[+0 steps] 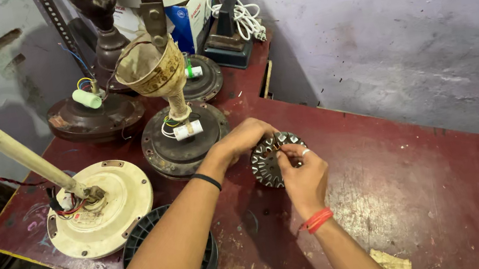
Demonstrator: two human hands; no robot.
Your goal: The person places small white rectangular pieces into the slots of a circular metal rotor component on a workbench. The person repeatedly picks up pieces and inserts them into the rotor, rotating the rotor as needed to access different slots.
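We hold a round metal stator core [269, 160], dark with slotted teeth around its edge, standing on its rim on the dark red worktop [434, 188] near the middle of the view. Our left hand [245, 140] curls over its top and left side, the grip closed on the core, a black band on that wrist. Our right hand [303, 175] presses against its right face, fingers pinched at the toothed edge, so this grip is closed on the core too; a ring shows on one finger and red thread circles the wrist.

Just left of the core sits a dark, rusty fan motor [185, 137] with a short ribbed rod, a brass-coloured canopy cup [150, 69] and a small white capacitor [187, 129]. Further left lies a cream fan motor [100, 207] with a long cream downrod [10, 148] slanting up to the left. Under our left forearm a black ribbed spool [141, 232] pokes out at the worktop's edge. Behind stand another brown motor [94, 116] with a pale green capacitor, a blue and white carton [188, 17], and a dark iron [230, 39] with a coiled white cord [245, 18]. A scrap of yellowish paper [392, 263] lies near our right forearm.
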